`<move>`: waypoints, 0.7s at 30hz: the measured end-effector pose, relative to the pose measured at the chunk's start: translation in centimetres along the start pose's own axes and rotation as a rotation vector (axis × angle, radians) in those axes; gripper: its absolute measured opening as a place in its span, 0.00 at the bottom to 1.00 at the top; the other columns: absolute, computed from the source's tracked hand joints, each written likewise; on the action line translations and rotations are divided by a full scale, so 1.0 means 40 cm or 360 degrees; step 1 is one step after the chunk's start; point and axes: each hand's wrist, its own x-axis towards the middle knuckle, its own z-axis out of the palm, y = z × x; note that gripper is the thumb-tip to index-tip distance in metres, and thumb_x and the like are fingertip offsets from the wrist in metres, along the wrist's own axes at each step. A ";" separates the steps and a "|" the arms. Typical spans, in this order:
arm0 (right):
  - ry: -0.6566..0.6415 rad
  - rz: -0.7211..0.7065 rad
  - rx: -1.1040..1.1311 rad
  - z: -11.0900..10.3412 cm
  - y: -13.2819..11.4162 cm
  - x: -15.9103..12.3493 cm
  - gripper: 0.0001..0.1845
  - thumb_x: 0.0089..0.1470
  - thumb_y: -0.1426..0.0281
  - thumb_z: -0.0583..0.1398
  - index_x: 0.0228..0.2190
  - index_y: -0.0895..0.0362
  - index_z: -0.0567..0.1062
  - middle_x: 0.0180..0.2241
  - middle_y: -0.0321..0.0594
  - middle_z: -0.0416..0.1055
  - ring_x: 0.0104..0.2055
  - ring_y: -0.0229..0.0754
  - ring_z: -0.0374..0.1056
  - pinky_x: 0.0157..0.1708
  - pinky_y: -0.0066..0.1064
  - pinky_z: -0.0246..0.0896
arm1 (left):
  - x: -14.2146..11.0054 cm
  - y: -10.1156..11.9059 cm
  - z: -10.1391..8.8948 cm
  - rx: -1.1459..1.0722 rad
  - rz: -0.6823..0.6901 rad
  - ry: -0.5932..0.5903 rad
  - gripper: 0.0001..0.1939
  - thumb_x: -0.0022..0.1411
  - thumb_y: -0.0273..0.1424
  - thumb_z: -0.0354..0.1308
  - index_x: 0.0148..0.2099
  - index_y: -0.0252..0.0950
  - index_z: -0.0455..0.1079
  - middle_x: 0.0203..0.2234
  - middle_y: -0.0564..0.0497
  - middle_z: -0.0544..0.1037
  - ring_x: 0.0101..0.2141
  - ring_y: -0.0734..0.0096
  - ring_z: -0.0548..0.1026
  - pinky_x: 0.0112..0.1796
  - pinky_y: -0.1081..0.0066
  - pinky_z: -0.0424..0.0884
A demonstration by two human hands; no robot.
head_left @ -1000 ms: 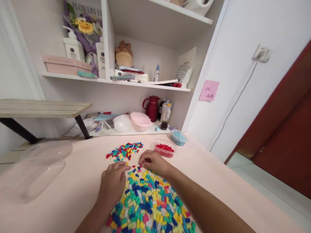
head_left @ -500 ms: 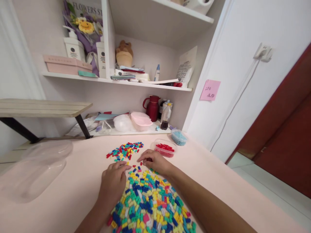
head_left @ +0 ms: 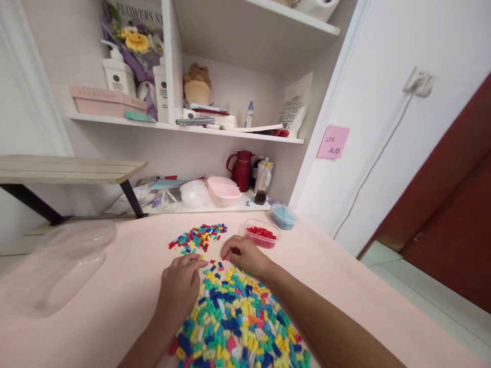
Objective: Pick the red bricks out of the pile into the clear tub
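Observation:
My left hand [head_left: 181, 282] rests on the table at the left of a large pile of mixed toy bricks [head_left: 233, 312]. Its fingers are stretched out, tips near a few loose bricks, and nothing shows in it. Across from it, my right hand [head_left: 245, 256] has thumb and fingertips drawn together on a small red brick [head_left: 224, 258] at the table surface. Between the hands lie scattered loose bricks [head_left: 214, 265]. A smaller pile of mixed bricks [head_left: 197, 237] spreads beyond my fingertips. Just behind my right hand stands a clear tub of red bricks [head_left: 261, 236].
A clear tub of light blue bricks [head_left: 284, 219] is at the back right. Clear plastic containers [head_left: 65, 271] lie on the left of the table. Behind are a pink box [head_left: 223, 190], a dark red jug [head_left: 241, 171] and a bottle [head_left: 263, 185] under the shelf [head_left: 230, 134].
My right fingertips have shifted slightly right and curled in onto the red brick, from a more stretched pose. My left hand has stayed almost still.

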 end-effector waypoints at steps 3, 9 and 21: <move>0.0014 0.0003 0.0008 0.002 0.001 -0.001 0.13 0.46 0.84 0.59 0.29 0.56 0.79 0.35 0.38 0.71 0.32 0.34 0.67 0.33 0.25 0.62 | 0.000 -0.001 0.001 0.0001 -0.0003 0.0002 0.24 0.61 0.21 0.46 0.46 0.50 0.78 0.50 0.54 0.77 0.53 0.62 0.70 0.51 0.58 0.65; 0.0042 0.0025 -0.0020 0.005 0.008 0.002 0.11 0.48 0.82 0.60 0.29 0.56 0.79 0.35 0.38 0.72 0.35 0.36 0.68 0.36 0.26 0.63 | 0.000 -0.002 0.002 0.0019 0.0015 0.0014 0.23 0.60 0.21 0.47 0.46 0.50 0.78 0.50 0.54 0.77 0.52 0.62 0.71 0.51 0.58 0.65; 0.0065 0.0054 -0.0031 0.008 0.002 0.002 0.10 0.48 0.81 0.61 0.30 0.56 0.79 0.36 0.39 0.72 0.35 0.37 0.69 0.37 0.27 0.64 | 0.001 -0.002 0.001 0.0037 0.0016 -0.0037 0.24 0.61 0.22 0.46 0.46 0.51 0.78 0.51 0.54 0.77 0.53 0.61 0.70 0.51 0.56 0.64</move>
